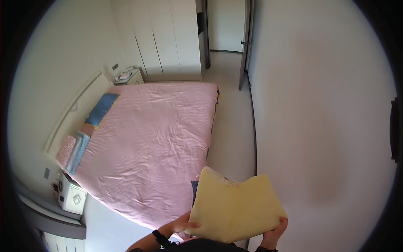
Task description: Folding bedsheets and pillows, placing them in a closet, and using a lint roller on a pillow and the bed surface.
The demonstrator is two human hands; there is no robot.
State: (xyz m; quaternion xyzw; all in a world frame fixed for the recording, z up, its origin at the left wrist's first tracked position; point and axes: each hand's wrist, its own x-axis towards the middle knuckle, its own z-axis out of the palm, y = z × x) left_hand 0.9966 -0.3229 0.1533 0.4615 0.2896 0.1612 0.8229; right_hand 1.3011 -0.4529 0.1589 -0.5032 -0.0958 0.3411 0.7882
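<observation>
A folded yellow cloth or blanket [236, 208] with a small printed pattern near its top edge is held up in front of my body. My left hand [185, 224] grips its lower left corner, thumb on top. My right hand [278, 228] pinches its right corner. The cloth hides most of the fingers of both hands. Behind its left edge a bit of dark blue fabric [194, 189] shows. A bed with a wrinkled pink cover [151, 135] lies to the left, partly behind the cloth.
A blue pillow [102, 108] and folded light blue bedding [78, 152] lie near the headboard [82, 94]. Nightstands [74, 197] stand at both sides. Beyond the bed are a tall wardrobe [167, 41] and an open door [244, 47]; a wall is on the right.
</observation>
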